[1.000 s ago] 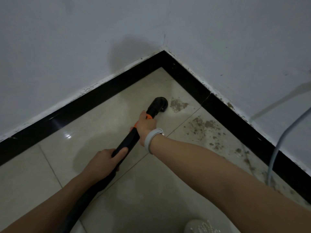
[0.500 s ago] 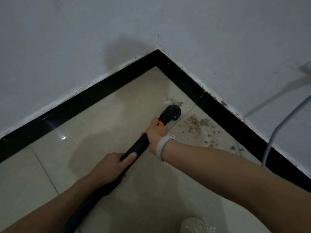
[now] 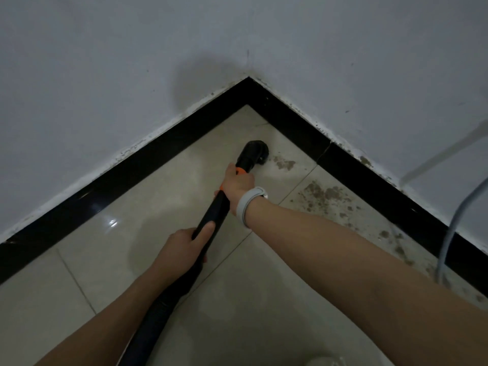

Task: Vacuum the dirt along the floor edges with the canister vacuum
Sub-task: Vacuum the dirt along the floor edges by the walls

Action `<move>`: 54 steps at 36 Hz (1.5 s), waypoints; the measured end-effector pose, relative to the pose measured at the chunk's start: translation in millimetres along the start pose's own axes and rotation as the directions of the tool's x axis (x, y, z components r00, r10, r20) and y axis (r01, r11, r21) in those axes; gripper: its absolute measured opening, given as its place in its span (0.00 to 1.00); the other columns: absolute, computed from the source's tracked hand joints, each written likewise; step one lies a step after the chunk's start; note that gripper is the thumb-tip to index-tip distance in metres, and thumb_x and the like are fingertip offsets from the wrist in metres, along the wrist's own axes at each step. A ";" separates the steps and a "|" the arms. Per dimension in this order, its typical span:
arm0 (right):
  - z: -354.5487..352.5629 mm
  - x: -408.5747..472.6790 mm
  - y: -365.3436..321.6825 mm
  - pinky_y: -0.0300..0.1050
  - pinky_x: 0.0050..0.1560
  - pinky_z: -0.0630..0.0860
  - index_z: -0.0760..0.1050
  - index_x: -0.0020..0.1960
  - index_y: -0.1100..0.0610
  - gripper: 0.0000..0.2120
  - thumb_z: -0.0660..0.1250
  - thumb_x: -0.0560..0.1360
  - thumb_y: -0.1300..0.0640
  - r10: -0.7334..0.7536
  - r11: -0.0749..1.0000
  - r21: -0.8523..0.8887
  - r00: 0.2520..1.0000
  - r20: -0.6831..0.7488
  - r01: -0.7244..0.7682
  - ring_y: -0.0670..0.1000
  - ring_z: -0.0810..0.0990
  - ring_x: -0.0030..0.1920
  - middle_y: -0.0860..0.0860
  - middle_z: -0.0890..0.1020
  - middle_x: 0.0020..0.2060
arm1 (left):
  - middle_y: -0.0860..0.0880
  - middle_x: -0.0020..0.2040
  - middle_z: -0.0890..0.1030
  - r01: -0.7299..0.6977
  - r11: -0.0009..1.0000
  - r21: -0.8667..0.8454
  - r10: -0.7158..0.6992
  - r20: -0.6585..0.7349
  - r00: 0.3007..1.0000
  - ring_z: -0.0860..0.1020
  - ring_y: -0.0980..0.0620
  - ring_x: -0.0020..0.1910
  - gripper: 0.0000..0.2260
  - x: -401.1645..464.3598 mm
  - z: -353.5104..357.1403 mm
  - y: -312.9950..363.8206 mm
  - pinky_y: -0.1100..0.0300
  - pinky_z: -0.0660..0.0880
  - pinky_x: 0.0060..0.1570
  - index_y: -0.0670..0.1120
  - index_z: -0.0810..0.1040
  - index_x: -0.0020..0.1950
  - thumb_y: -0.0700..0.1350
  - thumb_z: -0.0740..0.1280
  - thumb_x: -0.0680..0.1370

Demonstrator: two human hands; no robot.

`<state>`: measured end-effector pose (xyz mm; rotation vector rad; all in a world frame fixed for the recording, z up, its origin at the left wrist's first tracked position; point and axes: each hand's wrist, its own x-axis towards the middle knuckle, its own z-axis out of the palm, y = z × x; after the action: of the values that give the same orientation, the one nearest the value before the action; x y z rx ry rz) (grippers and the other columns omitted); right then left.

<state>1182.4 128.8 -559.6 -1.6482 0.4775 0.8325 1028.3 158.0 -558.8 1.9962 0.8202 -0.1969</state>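
Working the corner: both hands are on the black vacuum wand [image 3: 211, 220], brush nozzle [image 3: 253, 151] down on the tile just short of the corner at 12 o'clock.
Right hand [image 3: 237, 184]: fingers wrapped round the wand at its orange collar [image 3: 239, 170], close behind the nozzle; that forward grip looks chosen to steer the head.
Left hand [image 3: 182, 249]: curled round the wand lower down, thumb lying along the top, likely steadying the angle and bearing the hose's [image 3: 148, 320] weight.
Dirt, near: a brown patch [image 3: 284, 163] lies just beside the nozzle at its 3 o'clock, not yet under it.
Dirt, far: a bigger scatter [image 3: 324, 195] trails along the black skirting [image 3: 369, 180] toward 4 o'clock.
Watch out: a grey cable [image 3: 454, 223] hangs down the wall at 3 o'clock, right over that trail; the nozzle could snag it.
Progress: judging by the dirt left, plenty of edge remains.
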 end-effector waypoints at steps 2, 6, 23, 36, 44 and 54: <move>-7.0 1.6 -7.1 0.61 0.52 0.80 0.63 0.67 0.61 0.25 0.60 0.79 0.43 0.008 1.000 0.021 1.000 -0.002 -0.008 0.61 0.81 0.41 0.59 0.77 0.43 | 0.49 0.26 0.80 -0.012 1.000 -0.008 0.012 0.015 1.000 0.79 0.54 0.25 0.29 5.0 2.5 5.5 0.62 0.74 0.32 0.43 0.79 0.32 0.66 0.55 0.74; -23.2 0.8 -5.8 0.56 0.48 0.81 0.63 0.67 0.61 0.23 0.58 0.81 0.46 0.033 0.996 0.087 0.999 -0.002 -0.033 0.56 0.76 0.32 0.55 0.73 0.39 | 0.49 0.27 0.81 -0.030 1.000 -0.001 0.030 0.068 0.997 0.79 0.55 0.25 0.30 2.7 6.0 8.3 0.64 0.75 0.33 0.43 0.79 0.32 0.68 0.53 0.70; -25.9 -4.3 1.1 0.55 0.50 0.81 0.60 0.67 0.59 0.22 0.57 0.81 0.45 0.055 0.994 0.093 0.998 -0.016 -0.053 0.58 0.80 0.40 0.57 0.77 0.44 | 0.51 0.26 0.80 -0.023 0.999 0.038 0.019 0.088 0.996 0.78 0.56 0.25 0.29 3.6 5.1 -1.0 0.66 0.71 0.31 0.44 0.78 0.30 0.67 0.53 0.71; -63.7 -9.6 16.2 0.54 0.39 0.80 0.63 0.62 0.59 0.17 0.58 0.82 0.47 0.073 0.986 0.150 0.997 -0.038 -0.067 0.54 0.76 0.30 0.55 0.74 0.36 | 0.53 0.26 0.80 -0.033 0.999 0.043 0.023 0.206 0.978 0.79 0.55 0.25 0.26 -4.3 19.3 5.5 0.64 0.76 0.32 0.46 0.77 0.34 0.67 0.54 0.70; -69.1 -6.4 -7.7 0.47 0.31 0.78 0.66 0.64 0.61 0.20 0.59 0.81 0.47 0.036 0.985 0.169 0.997 -0.073 -0.023 0.53 0.75 0.28 0.54 0.74 0.36 | 0.51 0.26 0.80 -0.015 0.999 0.028 0.008 0.224 0.975 0.79 0.54 0.26 0.29 12.8 20.2 28.2 0.59 0.77 0.35 0.44 0.77 0.34 0.70 0.54 0.68; -99.4 -2.0 2.4 0.56 0.42 0.81 0.68 0.46 0.60 0.15 0.59 0.81 0.48 0.039 0.977 0.213 0.992 -0.119 -0.013 0.54 0.77 0.28 0.55 0.74 0.32 | 0.51 0.31 0.82 -0.089 0.979 0.181 0.040 0.255 0.966 0.79 0.55 0.28 0.24 7.0 37.1 43.3 0.58 0.77 0.39 0.48 0.77 0.38 0.66 0.56 0.76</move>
<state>1205.8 32.4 -552.1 -1.5033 0.6527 0.6775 1067.2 116.4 -551.6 2.1193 0.5908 -0.4957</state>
